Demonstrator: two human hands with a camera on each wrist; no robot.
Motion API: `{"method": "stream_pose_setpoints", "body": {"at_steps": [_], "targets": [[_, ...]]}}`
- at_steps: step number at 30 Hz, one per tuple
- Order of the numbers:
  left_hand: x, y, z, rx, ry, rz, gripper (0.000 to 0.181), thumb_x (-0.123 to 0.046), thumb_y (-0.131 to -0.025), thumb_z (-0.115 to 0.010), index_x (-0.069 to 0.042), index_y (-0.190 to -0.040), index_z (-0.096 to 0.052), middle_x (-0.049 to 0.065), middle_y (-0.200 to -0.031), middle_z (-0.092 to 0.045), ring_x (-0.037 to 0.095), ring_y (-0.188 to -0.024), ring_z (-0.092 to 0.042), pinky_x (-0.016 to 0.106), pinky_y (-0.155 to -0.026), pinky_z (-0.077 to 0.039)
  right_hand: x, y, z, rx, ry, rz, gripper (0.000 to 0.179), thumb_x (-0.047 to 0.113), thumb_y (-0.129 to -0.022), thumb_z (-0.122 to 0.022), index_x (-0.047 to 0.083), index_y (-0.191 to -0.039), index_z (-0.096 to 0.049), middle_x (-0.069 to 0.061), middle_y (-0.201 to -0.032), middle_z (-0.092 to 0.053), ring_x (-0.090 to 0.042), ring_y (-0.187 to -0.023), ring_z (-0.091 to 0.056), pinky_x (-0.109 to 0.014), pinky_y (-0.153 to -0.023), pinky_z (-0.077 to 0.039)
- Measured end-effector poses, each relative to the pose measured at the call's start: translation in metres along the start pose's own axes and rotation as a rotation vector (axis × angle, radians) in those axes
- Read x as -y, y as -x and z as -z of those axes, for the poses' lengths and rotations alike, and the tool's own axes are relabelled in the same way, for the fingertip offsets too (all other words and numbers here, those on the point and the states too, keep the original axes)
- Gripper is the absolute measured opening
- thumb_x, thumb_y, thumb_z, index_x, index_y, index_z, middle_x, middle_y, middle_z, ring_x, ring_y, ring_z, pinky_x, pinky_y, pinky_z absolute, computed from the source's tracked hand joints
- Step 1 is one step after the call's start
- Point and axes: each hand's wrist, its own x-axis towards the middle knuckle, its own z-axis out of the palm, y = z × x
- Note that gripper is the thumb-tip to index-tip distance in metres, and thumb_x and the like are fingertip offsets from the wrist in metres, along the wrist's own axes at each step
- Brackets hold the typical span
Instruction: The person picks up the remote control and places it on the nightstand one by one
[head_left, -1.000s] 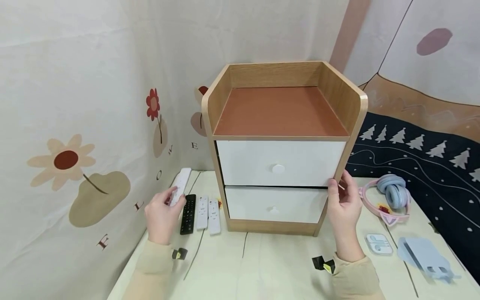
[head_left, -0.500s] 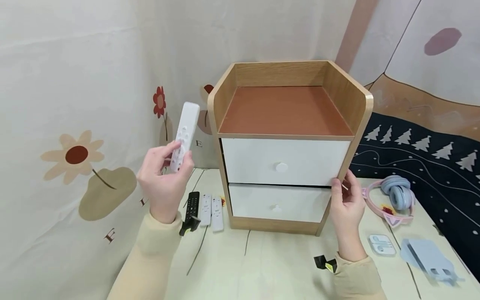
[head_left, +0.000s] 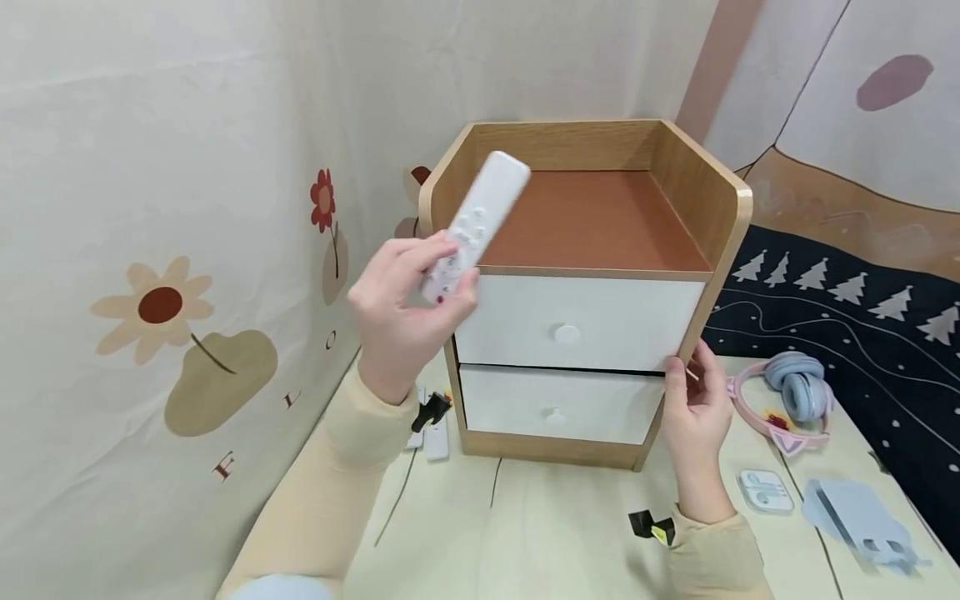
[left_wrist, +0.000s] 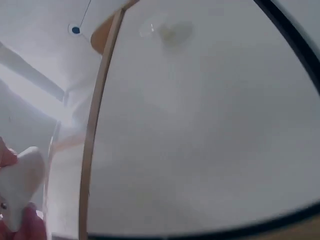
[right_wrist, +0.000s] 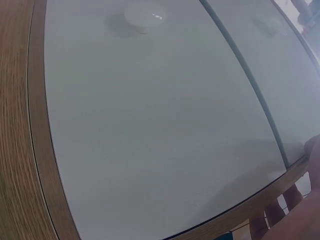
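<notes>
My left hand (head_left: 408, 308) pinches a white remote control (head_left: 486, 204) between thumb and fingers, its far end tilted up to the right. In the head view the remote overlaps the left part of the top shelf (head_left: 607, 217) of a small wooden drawer cabinet (head_left: 551, 450). My right hand (head_left: 697, 425) holds the cabinet's right side edge, thumb at the front and fingers along the side. Both white drawers, the upper drawer (head_left: 510, 321) and the lower drawer (head_left: 510, 400), are closed, each with a round knob. The left wrist view catches part of the remote (left_wrist: 22, 180).
Two white remotes, one of them (head_left: 437, 439) plainer to see, lie left of the cabinet, partly behind my left wrist. To the right are blue and pink headphones (head_left: 798, 387), a boxed pair of earphones (head_left: 765, 490) and a light-blue flat object (head_left: 862, 521). Printed cloth (head_left: 225, 167) hangs behind.
The left hand has lifted the white remote off the table's left side, up and rightward to the cabinet's front. The black remote is now hidden behind that arm. The right hand stays on the cabinet.
</notes>
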Motion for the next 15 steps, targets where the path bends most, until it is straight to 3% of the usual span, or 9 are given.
{"method": "stream_pose_setpoints", "body": {"at_steps": [3, 6, 8, 15], "targets": [[-0.007, -0.007, -0.015, 0.1, -0.024, -0.05, 0.023, -0.011, -0.082, -0.09, -0.002, -0.102, -0.084, 0.018, -0.099, -0.081, 0.03, -0.091, -0.079, 0.036, -0.067, -0.061, 0.001, -0.001, -0.001, -0.003, -0.004, 0.001, 0.044, 0.003, -0.109, -0.063, 0.003, -0.153, -0.061, 0.026, -0.13, -0.066, -0.001, -0.115, -0.065, -0.008, -0.102, -0.052], [-0.013, -0.013, -0.028, 0.188, -0.079, -0.06, 0.021, -0.015, -0.083, -0.089, -0.004, -0.1, -0.084, 0.015, -0.096, -0.08, 0.028, -0.088, -0.077, 0.038, -0.068, -0.062, 0.001, -0.002, -0.002, -0.004, -0.003, 0.003, 0.045, 0.002, -0.108, -0.063, 0.002, -0.153, -0.061, 0.026, -0.129, -0.066, 0.0, -0.114, -0.065, -0.007, -0.101, -0.052], [-0.015, -0.016, -0.034, 0.251, -0.126, -0.038, 0.019, -0.017, -0.085, -0.087, -0.006, -0.1, -0.083, 0.012, -0.093, -0.078, 0.025, -0.084, -0.074, 0.036, -0.067, -0.06, 0.001, -0.002, -0.002, -0.004, -0.003, 0.003, 0.045, 0.001, -0.108, -0.064, 0.001, -0.152, -0.062, 0.026, -0.128, -0.066, 0.001, -0.114, -0.065, -0.007, -0.1, -0.052], [-0.017, -0.024, -0.052, 0.431, -0.191, 0.132, 0.018, -0.023, -0.087, -0.082, -0.011, -0.1, -0.082, 0.007, -0.091, -0.078, 0.02, -0.078, -0.068, 0.035, -0.064, -0.052, 0.001, -0.001, 0.0, -0.01, 0.002, 0.0, 0.045, 0.001, -0.107, -0.065, 0.001, -0.152, -0.062, 0.027, -0.128, -0.066, 0.002, -0.113, -0.064, -0.006, -0.099, -0.051]]}}
